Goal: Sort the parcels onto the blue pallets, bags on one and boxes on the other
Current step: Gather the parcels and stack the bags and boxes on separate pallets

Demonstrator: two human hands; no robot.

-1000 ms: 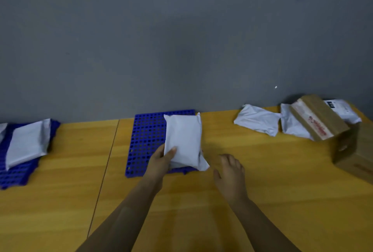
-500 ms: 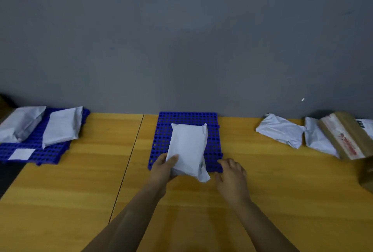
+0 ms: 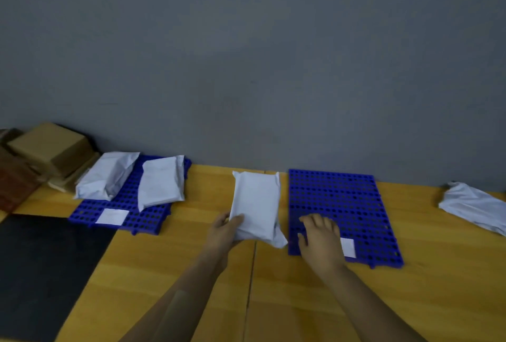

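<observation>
Two bags (image 3: 160, 185) lie on the left pallet (image 3: 131, 218), the left hand (image 3: 223, 232) grips a third bag (image 3: 256, 204) mid-frame between the pallets, the right hand (image 3: 320, 237) rests loose-fingered on the parcel-free right pallet (image 3: 342, 196), and a crumpled bag (image 3: 473, 210) at right and boxes (image 3: 49, 147) at far left seem unsorted.

Parcel-sorting bench in a bare, warehouse-style back room.

We're looking at a long wooden table (image 3: 301, 300) set hard against a plain grey wall (image 3: 246, 54), pure workspace. Two blue plastic grid pallets sit on it, the left pallet (image 3: 147, 221) and the right pallet (image 3: 342, 199), each with a white label (image 3: 112, 216) on it. White mailing bags all along: two bags (image 3: 160, 185) lying on the left pallet, a held bag (image 3: 254, 202) between the pallets, a crumpled bag (image 3: 473, 204) loose off to the right. And there, far left, plain brown cardboard boxes (image 3: 46, 147) stacked near the wall.
</observation>
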